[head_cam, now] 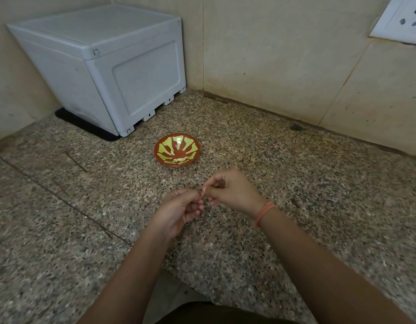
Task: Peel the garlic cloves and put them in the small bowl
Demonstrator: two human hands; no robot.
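A small red bowl [177,149] with a yellow-green leaf pattern sits on the speckled granite counter [295,195]; pale pieces lie at its near inner edge. Just in front of it, my left hand [178,210] and my right hand [232,191] meet above the counter. Between their fingertips they pinch a small pale garlic clove [203,191], mostly hidden by the fingers. An orange thread band circles my right wrist.
A grey plastic box [104,66] stands on a black mat in the back left corner. Beige wall tiles rise behind the counter, with a white socket plate [403,19] at the top right. A dark speck [295,127] lies by the wall.
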